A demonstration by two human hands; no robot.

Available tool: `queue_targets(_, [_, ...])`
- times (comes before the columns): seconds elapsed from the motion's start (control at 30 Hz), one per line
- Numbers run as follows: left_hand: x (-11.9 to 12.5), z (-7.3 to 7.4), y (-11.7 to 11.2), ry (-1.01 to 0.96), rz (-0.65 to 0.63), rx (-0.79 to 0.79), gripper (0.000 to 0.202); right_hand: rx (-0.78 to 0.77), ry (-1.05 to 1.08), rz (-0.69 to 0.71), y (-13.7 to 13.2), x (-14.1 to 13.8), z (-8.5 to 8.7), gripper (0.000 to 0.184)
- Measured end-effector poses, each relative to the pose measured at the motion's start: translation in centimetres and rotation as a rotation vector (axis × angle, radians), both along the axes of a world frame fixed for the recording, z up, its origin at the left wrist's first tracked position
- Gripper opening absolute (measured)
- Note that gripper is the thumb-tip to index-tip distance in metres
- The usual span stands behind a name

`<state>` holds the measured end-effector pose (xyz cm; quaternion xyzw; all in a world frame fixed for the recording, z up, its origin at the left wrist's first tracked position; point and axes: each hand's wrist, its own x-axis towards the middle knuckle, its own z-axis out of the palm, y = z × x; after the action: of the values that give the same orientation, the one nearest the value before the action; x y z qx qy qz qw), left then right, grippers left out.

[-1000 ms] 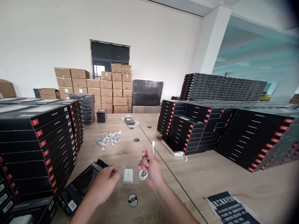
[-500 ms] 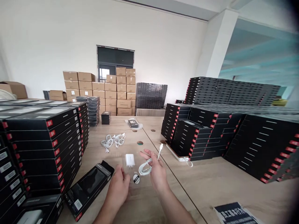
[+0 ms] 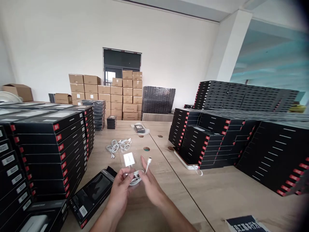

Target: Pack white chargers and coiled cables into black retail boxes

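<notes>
In front of me, a white plug-in charger [image 3: 129, 159] shows its metal prongs toward me, with what looks like a clear bag around it. My left hand [image 3: 122, 185] is closed at the near end of that clear bag, just below the prongs. A white charging cable [image 3: 136, 178] is coiled between my two hands, and my right hand [image 3: 150, 185] is closed on it. One cable plug sticks up beside the right fingers. Left of my hands lies a black retail box [image 3: 94, 195] with a window, its end flap raised.
Loose white cables [image 3: 118, 146] lie farther up the table. Tall stacks of black boxes [image 3: 50, 145] stand on the left, and more black boxes [image 3: 204, 145] on the right. A white device [image 3: 184, 161] with a cord sits beside those. A printed sheet [image 3: 243, 224] lies near right.
Both hands have come together, my right hand moving left with the coiled cable. My left hand has taken hold at the charger's bag, and the charger has shifted. The round label is no longer visible.
</notes>
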<state>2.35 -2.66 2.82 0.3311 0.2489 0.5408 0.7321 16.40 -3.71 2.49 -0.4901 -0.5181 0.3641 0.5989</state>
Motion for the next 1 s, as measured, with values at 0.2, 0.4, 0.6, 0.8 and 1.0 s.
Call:
queue_targets(0.2, [-0.4, 0.7, 0.3, 0.028, 0.036, 0.048, 0.038, -0.12, 0.401, 0.195, -0.4, 1.4, 1.7, 0.042])
queue_targets(0.4, [-0.7, 1.1, 0.3, 0.048, 0.016, 0.031, 0.042, -0.156, 0.494, 0.204, -0.8, 0.9, 2.2, 0.037])
queue_targets(0.6, [-0.3, 0.3, 0.8, 0.098, 0.048, 0.109, 0.038, -0.161, 0.249, 0.233, -1.0, 1.1, 2.2, 0.04])
queue_targets(0.8, [-0.2, -0.1, 0.6, 0.129, 0.041, 0.191, 0.03, 0.02, -0.092, 0.013, -0.4, 0.7, 1.8, 0.036])
queue_targets(1.0, [-0.5, 0.4, 0.7, 0.123, -0.027, 0.102, 0.042, -0.076, 0.094, 0.134, -0.2, 0.5, 1.6, 0.04])
